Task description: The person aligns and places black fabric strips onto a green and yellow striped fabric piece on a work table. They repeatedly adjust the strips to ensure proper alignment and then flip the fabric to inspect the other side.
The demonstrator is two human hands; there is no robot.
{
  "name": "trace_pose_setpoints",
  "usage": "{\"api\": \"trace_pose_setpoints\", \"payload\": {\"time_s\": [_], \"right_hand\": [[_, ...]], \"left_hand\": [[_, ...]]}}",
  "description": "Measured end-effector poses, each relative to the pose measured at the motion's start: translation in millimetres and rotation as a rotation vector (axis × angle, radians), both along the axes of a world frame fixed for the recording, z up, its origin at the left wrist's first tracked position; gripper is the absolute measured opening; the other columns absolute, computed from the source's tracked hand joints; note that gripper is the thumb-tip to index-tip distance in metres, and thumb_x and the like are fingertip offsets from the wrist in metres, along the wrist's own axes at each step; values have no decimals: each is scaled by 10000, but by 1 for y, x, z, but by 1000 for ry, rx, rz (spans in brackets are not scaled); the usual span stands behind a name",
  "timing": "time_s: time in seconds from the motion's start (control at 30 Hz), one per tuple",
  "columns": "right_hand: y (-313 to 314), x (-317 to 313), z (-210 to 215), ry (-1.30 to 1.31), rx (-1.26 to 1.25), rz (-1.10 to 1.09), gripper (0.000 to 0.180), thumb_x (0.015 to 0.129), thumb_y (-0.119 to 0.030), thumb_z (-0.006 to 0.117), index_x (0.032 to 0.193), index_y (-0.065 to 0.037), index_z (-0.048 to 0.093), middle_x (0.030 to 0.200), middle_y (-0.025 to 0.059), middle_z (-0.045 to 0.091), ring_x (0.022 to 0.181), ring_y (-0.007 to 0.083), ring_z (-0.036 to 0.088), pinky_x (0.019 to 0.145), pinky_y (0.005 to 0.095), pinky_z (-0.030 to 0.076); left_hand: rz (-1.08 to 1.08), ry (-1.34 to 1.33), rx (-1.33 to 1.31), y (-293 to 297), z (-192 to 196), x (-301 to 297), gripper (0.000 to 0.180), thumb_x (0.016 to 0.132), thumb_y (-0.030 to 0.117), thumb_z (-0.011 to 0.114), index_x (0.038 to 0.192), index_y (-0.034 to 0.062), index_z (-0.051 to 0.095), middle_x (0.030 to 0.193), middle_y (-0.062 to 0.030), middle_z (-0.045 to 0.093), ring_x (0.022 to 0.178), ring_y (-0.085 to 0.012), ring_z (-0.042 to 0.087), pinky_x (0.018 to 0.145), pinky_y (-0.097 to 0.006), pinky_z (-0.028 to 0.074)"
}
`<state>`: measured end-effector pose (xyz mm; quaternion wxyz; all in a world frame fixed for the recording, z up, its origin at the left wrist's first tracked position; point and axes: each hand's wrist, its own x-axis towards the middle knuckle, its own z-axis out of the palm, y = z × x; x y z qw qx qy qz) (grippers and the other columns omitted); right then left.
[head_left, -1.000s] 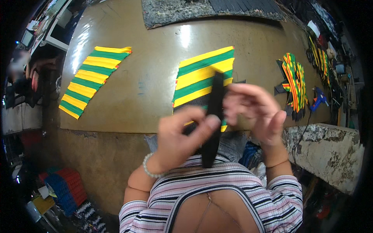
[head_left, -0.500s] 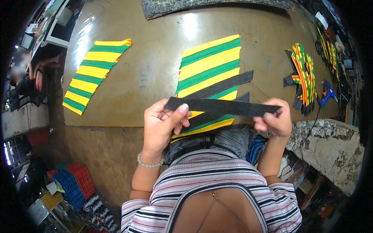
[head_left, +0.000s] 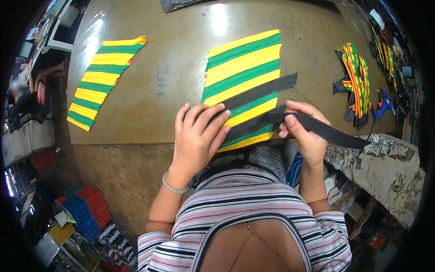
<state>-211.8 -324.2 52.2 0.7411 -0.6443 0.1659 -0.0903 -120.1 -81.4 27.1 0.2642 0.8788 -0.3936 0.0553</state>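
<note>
Over the bench's near edge, my right hand pinches a black webbing strap — long axis slanting down-right off the bench — left hand flat, pressing its other end onto the striped mat.

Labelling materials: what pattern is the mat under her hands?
Green and yellow stripes on the mat, head view.

the left hand covers the black strap's near end; top-edge dark mat cut off.

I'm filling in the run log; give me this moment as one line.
left hand: flat on striped mat | right hand: pinching black strap | second strap: lying across mat | table
</note>
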Motion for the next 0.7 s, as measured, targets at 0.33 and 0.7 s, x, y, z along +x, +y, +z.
{"api": "trace_pose_setpoints", "payload": {"time_s": [0.33, 0.7], "right_hand": [[41, 58, 1, 107, 46, 277, 161, 925, -104, 766, 1020, 13, 710, 822, 74, 724, 655, 92, 663, 634, 229, 544], [62, 80, -28, 204, -331, 240, 221, 935, -183, 767, 1021, 11, 702, 763, 36, 699, 635, 69, 632, 594, 226, 523]], "left_hand": [[-39, 104, -91, 24, -11, -31, 331, 828, 137, 786, 1154, 131, 733, 1225, -14, 683, 1135, -262, 589, 983, -453, 463], [141, 183, -261, 29, -16, -10, 237, 819, 43, 770, 1052, 82, 751, 1124, -69, 703, 1048, -267, 652, 932, -406, 480]]}}
